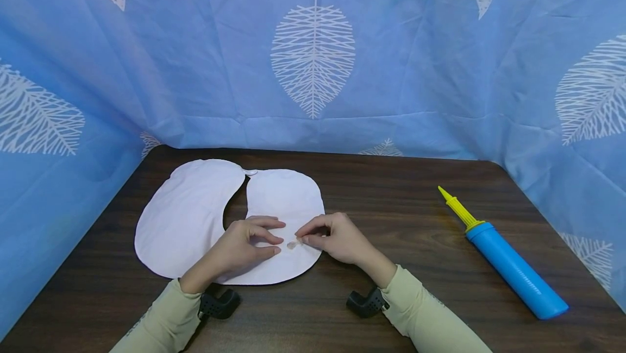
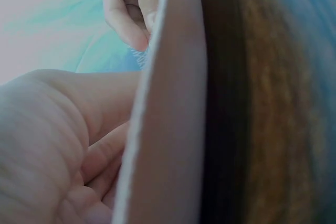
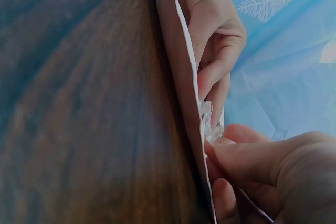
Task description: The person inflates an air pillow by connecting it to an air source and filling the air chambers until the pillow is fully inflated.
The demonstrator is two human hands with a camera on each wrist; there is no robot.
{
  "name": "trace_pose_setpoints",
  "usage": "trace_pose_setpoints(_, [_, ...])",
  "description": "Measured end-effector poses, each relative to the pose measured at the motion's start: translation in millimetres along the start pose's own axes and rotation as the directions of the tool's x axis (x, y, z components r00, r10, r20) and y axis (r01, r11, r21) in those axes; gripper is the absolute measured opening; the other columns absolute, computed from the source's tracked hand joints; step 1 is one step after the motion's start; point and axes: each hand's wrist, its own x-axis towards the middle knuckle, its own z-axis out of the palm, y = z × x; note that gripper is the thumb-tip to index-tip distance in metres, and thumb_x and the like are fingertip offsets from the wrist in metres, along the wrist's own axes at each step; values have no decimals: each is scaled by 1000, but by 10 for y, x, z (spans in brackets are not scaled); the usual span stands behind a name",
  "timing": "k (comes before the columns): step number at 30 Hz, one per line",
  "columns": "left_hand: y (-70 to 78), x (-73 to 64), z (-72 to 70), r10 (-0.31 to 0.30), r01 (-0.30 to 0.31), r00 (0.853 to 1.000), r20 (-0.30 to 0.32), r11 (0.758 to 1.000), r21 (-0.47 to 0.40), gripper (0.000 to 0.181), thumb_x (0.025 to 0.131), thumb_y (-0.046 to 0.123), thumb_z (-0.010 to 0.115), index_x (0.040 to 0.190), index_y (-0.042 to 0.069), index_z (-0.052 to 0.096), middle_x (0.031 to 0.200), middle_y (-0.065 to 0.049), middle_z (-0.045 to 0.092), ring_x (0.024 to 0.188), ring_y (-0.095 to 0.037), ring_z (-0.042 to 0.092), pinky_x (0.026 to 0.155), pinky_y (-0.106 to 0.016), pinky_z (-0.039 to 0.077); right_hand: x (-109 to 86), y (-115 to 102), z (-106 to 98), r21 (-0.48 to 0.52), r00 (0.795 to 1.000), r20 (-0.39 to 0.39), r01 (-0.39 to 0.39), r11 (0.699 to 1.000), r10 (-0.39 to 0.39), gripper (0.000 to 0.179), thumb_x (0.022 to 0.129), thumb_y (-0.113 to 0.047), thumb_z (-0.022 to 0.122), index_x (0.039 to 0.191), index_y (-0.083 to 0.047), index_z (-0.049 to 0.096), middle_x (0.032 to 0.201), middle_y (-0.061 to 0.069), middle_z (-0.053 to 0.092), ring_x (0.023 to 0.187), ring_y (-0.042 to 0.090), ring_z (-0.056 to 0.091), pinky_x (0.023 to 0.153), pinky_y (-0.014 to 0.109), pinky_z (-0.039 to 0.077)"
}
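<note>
A flat, white U-shaped inflatable neck pillow (image 1: 181, 217) lies on the table. A small clear air valve (image 1: 292, 245) sticks up from its right lobe, and the right wrist view shows this clear plastic valve (image 3: 207, 116) close up. Thumb and forefinger of my right hand (image 1: 337, 238) pinch the valve's cap end from the right. My left hand (image 1: 239, 247) rests on the pillow just left of the valve, thumb and fingers apart. Seen from the left wrist, the pillow's edge (image 2: 163, 108) stands beside my left palm (image 2: 42, 135).
A blue hand pump (image 1: 515, 269) with a yellow nozzle (image 1: 455, 203) lies on the right side of the dark wooden table (image 1: 391, 201). Blue leaf-patterned cloth (image 1: 415, 70) hangs around the back and sides.
</note>
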Motion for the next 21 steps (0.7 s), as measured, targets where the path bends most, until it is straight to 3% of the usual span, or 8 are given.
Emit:
trace_pose_setpoints(11, [9,0,-5,-5,5,1000,1,1000,-19,14,88,12,88,101,18,88,137,2,75,143,-29,60,112,-38,53,-5,-2,1,-48,1000,-22,-10,999,9,15,97,-10,78,103,-21,86,100,-5,82,88,7,66,77,24,54])
trace_pose_setpoints(21, [14,2,10,-40,40,999,-3,999,-10,15,87,13,89,100,21,88,137,3,75,142,-28,60,113,-49,51,4,1,7,-32,999,-52,-6,999,4,13,94,-9,80,101,-19,85,99,-3,80,87,8,67,78,24,56])
